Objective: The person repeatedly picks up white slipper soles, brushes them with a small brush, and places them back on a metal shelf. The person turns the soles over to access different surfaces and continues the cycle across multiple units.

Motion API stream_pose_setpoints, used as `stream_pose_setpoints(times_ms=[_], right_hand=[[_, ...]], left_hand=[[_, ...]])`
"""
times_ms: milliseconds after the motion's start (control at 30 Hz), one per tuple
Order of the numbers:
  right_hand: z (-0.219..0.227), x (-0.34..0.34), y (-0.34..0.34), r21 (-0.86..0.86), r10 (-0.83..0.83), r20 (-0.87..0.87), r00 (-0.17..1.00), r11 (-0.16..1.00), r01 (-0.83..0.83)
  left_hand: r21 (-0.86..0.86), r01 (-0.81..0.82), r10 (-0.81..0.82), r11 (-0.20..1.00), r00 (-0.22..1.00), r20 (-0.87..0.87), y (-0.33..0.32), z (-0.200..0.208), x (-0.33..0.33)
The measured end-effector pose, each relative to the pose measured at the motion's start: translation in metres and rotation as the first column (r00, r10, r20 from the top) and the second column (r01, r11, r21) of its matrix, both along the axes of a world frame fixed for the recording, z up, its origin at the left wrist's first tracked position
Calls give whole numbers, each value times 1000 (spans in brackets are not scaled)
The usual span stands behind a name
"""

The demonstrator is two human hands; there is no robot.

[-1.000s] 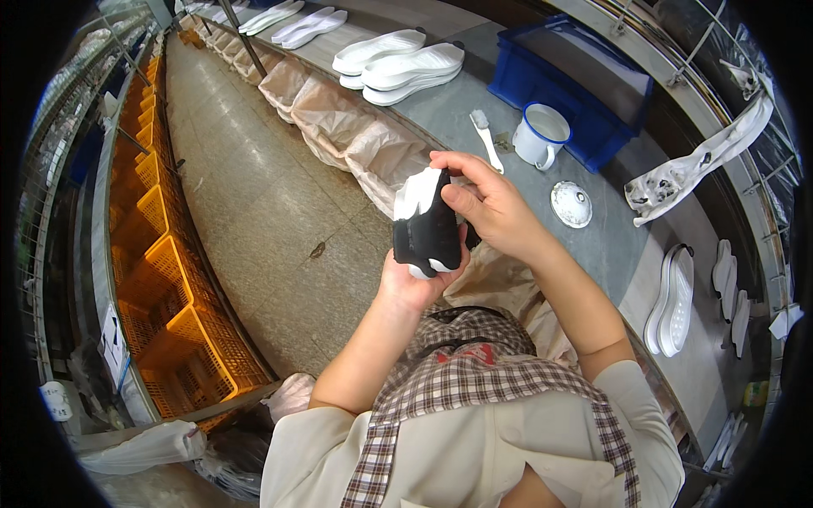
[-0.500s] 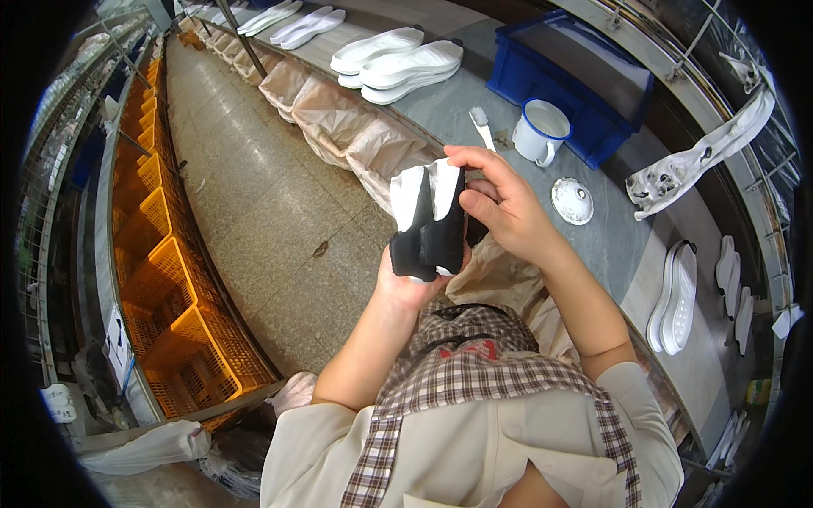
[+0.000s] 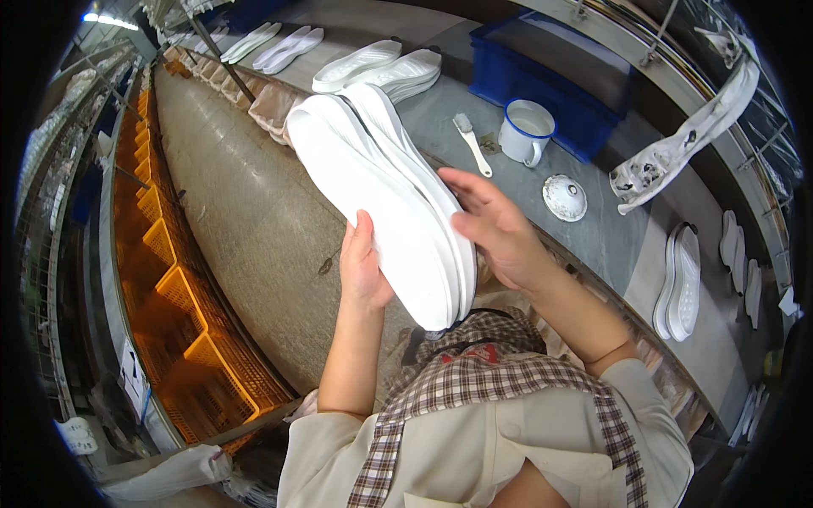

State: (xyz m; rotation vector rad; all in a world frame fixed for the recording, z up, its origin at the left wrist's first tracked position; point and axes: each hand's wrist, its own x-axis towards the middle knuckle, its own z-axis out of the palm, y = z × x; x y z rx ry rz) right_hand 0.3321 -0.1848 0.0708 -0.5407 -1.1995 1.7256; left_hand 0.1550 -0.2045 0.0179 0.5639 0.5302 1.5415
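Observation:
A pair of white shoe soles (image 3: 381, 203), pressed together, is held in front of me, tilted toward the upper left. My left hand (image 3: 366, 267) grips the left sole near its lower part, thumb along the edge and the other fingers hidden beneath. At the right side is my right hand (image 3: 500, 224), its fingers apart and slightly blurred. Its thumb and fingertips come close to the soles' edge; contact is hard to make out. On the bench beyond lie a white-handled brush (image 3: 472, 144), a white enamel mug (image 3: 527, 131) with a blue rim, and a white lid (image 3: 565, 198).
A blue crate (image 3: 550, 85) stands behind the mug. More white soles (image 3: 377, 68) lie along the far bench, and another pair (image 3: 677, 284) is at the right. Orange baskets (image 3: 224, 381) line the left side. A dirty white cloth-like strip (image 3: 686, 148) hangs at upper right.
The soles have turned from an end-on view with black parts showing to their long white faces. My left hand has moved left along them; my right hand's fingers have come away from their top end.

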Motion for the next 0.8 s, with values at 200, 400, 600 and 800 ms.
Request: stream_pose_setpoints(times_ms=[200,400,600,800], right_hand=[[4,7,-4,7,52,75,996,999,-53],[-3,13,-12,147,36,130,991,988,-56],[-11,18,-16,201,14,150,989,979,-44],[-18,23,-6,207,-24,87,996,978,5]], left_hand=[[155,100,-103,983,995,9,12,-6,0],[244,233,-219,941,972,-85,30,-20,-7],[253,235,-232,938,972,-40,39,-32,-5],[233,246,-219,941,966,-134,43,-36,-8]])
